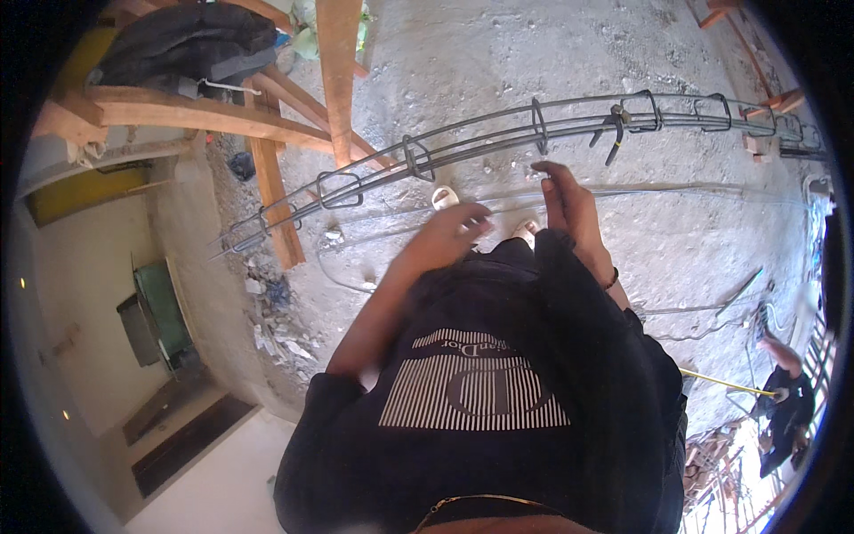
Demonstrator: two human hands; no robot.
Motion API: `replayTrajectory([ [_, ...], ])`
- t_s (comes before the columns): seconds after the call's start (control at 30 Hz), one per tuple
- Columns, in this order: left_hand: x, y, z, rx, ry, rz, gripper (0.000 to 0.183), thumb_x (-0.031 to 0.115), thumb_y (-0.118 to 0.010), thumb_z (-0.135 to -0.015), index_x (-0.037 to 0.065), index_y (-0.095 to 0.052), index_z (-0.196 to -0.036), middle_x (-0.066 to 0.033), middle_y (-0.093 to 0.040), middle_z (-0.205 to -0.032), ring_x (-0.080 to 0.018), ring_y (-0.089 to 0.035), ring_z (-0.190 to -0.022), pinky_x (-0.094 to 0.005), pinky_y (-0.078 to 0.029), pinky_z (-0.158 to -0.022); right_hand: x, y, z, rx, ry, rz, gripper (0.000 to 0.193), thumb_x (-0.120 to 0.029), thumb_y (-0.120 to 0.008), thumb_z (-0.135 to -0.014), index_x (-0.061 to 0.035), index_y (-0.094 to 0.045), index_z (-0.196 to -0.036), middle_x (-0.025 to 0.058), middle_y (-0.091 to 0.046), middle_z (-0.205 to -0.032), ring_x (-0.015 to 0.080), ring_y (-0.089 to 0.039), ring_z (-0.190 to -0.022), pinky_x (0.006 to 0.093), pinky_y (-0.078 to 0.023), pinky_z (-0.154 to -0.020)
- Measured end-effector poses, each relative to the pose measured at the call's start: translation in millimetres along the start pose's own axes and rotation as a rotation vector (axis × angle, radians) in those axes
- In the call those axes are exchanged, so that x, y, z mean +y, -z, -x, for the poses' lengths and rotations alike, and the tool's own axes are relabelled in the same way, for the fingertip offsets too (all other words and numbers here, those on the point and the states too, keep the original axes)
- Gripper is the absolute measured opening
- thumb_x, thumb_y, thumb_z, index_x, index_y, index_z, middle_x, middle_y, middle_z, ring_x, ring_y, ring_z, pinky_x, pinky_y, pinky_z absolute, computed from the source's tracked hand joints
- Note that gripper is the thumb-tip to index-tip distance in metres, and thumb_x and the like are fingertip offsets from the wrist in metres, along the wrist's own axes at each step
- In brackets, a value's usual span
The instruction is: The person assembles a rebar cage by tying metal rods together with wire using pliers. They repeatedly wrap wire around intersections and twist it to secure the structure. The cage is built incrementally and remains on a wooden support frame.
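A long rebar cage (480, 149) of thin steel bars with square stirrups stretches across in front of me. My left hand (447, 235) hovers on the near side of the cage, its fingers loosely bent and apart, with nothing visible in them. Just short of the bars is my right hand (569, 203), index finger and thumb reaching forward with a small gap between the tips. No held thing shows there, though a thin wire would be hard to see. Pincers (614, 132) with dark handles hang on the bars, right of my right hand.
Wooden supports (338, 80) carry the cage at the left, with dark cloth (191, 44) draped behind. Loose bars (676, 191) lie on the dusty concrete floor (463, 53). Rubble (280, 325) lies by the left wall. Another person (787, 400) is at the far right.
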State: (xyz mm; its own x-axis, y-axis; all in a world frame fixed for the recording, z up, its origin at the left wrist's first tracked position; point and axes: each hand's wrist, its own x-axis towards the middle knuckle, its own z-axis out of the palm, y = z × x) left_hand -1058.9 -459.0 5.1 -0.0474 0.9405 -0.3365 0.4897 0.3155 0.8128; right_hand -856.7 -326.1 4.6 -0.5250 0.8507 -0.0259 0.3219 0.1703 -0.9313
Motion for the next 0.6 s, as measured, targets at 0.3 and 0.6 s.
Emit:
replayTrajectory([
  [0.3, -29.7, 69.0, -16.7, 0.317, 0.096, 0.53, 0.028, 0.021, -0.06, -0.101, 0.001, -0.063, -0.12, -0.0076, -0.07, -0.105, -0.0152, -0.066, -0.089, -0.0292, -0.051, -0.078, 28.0, -44.3, 34.5, -0.158, -0.042, 0.245, 0.02, -0.01, -0.053, -0.099, -0.0088, -0.064, -0.116, 0.0202, -0.071, -0.09, 0.0349, -0.071, -0.085, 0.037, -0.054, -0.073],
  [0.6, -53.7, 102.9, -44.5, 0.022, 0.09, 0.545, 0.026, 0.02, -0.063, -0.098, -0.004, -0.071, -0.101, -0.0066, -0.074, -0.085, -0.0109, -0.064, -0.069, -0.0242, -0.049, -0.065, -7.6, -135.3, 36.7, 0.004, -0.519, -0.638, 0.017, -0.014, -0.056, -0.1, -0.0097, -0.066, -0.114, 0.0158, -0.072, -0.087, 0.0201, -0.07, -0.08, 0.0347, -0.054, -0.072],
])
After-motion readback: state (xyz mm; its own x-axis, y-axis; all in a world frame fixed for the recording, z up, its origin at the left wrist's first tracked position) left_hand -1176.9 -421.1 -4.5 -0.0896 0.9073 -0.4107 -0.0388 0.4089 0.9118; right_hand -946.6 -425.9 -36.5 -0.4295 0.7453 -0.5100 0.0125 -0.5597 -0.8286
